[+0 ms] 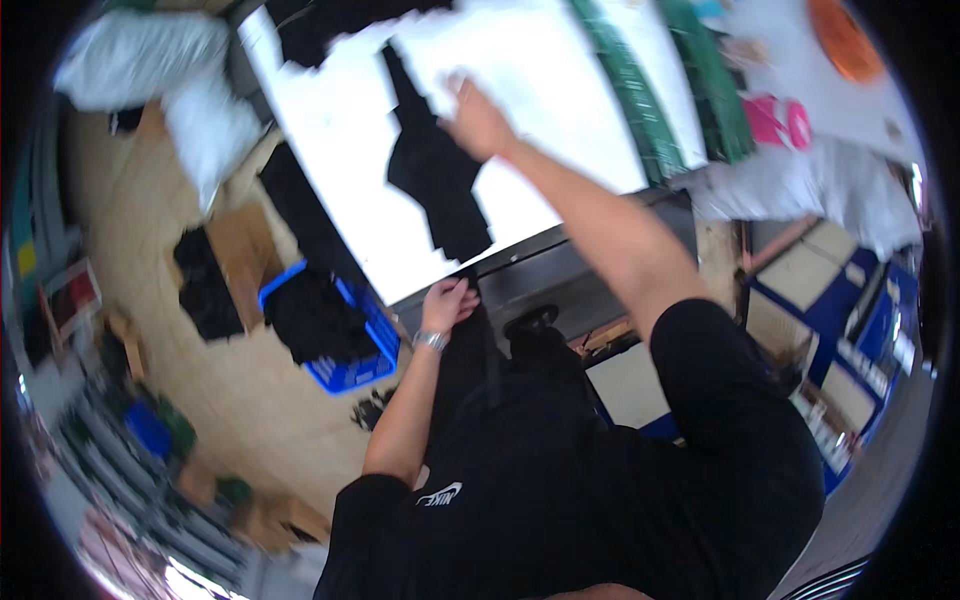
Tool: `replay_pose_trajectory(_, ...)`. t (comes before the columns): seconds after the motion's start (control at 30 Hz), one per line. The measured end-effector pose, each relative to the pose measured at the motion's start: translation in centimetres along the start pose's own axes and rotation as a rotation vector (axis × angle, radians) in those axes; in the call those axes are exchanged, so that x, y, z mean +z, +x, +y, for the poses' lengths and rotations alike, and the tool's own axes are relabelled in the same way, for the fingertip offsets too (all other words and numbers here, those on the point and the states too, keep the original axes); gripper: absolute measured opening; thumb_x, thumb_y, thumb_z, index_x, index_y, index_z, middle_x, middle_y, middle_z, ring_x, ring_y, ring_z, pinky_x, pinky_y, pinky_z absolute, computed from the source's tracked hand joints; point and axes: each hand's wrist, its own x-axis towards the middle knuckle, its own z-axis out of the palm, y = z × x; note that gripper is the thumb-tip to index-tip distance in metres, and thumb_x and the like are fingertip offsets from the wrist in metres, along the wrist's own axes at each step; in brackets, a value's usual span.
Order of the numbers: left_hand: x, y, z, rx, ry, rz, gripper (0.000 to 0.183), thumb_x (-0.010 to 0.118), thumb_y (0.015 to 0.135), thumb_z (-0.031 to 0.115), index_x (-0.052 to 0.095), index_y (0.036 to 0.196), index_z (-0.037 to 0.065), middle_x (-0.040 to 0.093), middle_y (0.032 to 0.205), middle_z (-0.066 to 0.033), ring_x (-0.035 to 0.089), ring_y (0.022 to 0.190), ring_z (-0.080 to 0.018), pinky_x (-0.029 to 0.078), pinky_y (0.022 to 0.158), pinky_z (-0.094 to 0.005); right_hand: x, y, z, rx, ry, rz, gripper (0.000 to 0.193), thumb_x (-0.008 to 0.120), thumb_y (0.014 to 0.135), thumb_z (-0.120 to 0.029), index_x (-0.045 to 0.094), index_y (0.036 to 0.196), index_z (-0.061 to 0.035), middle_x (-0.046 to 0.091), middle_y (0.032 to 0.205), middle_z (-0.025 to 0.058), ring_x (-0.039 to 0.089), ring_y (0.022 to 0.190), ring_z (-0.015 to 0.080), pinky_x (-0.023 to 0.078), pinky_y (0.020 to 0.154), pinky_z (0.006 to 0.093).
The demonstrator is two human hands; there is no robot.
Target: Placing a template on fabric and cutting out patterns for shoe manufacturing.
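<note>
Black fabric pieces (435,170) lie on the white lit tabletop (545,150) in a long, stepped strip, running from the far side to the near edge. To their right, my right hand (478,120) is over the table, thumb and fingers apart, blurred by motion; nothing shows in it. My left hand (448,305) is just below the table's near edge, by the lower end of the strip. Its fingers are curled in against dark cloth, and what they hold, if anything, I cannot make out. A silver watch (430,340) is on that wrist.
More black fabric (345,20) lies at the table's far edge. Green wrapped bundles (640,100) run along its right side. On the floor to the left are a blue crate (350,375) with black cloth, a cardboard piece (243,255) and white sacks (150,60).
</note>
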Motion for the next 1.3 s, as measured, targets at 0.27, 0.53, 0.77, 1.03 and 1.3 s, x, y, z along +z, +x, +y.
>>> replay_pose_trajectory(0.27,2.6,0.3,5.3,0.124,0.627,-0.422,0.023,0.064,0.102,0.022,0.066,0.109,0.000,0.069,0.076,-0.0043,0.071,0.073,-0.0167,0.058,0.064,-0.0284,-12.1,-40.9,0.0,0.430,0.054,-0.077,0.053,0.073,0.088,-0.020,0.057,0.135,-0.0040,0.045,0.150,0.0230,0.052,0.131,0.0402,0.047,0.108,0.0472)
replay_pose_trajectory(0.53,25.2,-2.8,10.3,0.329,1.381,-0.667,0.043,0.059,0.105,0.042,0.058,0.078,0.009,0.061,0.070,-0.0015,0.067,0.064,-0.0120,0.049,0.054,-0.0234,-20.2,-68.1,-11.3,1.268,-0.136,0.958,0.035,0.073,0.088,-0.019,0.065,0.118,-0.0036,0.064,0.112,0.0153,0.062,0.107,0.0364,0.052,0.090,0.0457)
replay_pose_trajectory(0.77,44.9,-17.1,-9.2,0.772,1.793,-1.457,0.021,0.072,0.097,0.017,0.065,0.109,0.002,0.068,0.096,-0.0036,0.066,0.090,-0.0118,0.053,0.078,-0.0266,-8.4,-80.8,-24.8,1.881,-0.361,1.349,0.042,0.079,0.084,-0.020,0.066,0.120,-0.0016,0.063,0.121,0.0164,0.060,0.113,0.0363,0.050,0.097,0.0440)
replay_pose_trajectory(1.03,43.5,-36.4,-35.2,1.231,1.691,-2.861,0.062,0.088,0.071,0.028,0.064,0.125,0.009,0.064,0.125,-0.0117,0.056,0.124,-0.0342,0.044,0.104,-0.0542,-2.8,-82.7,-31.7,2.124,0.094,1.194,0.087,0.088,0.072,-0.035,0.051,0.143,-0.0031,0.056,0.131,0.0164,0.052,0.121,0.0372,0.043,0.101,0.0485)
replay_pose_trajectory(1.3,37.0,-38.8,-42.0,1.369,1.806,-3.272,0.114,0.094,0.059,0.038,0.039,0.154,0.009,0.058,0.130,-0.0128,0.050,0.134,-0.0354,0.018,0.115,-0.0767,-4.6,-84.3,-31.7,1.892,0.112,1.428,0.071,0.089,0.069,-0.019,0.056,0.129,0.0004,0.061,0.121,0.0163,0.055,0.112,0.0377,0.043,0.097,0.0472)
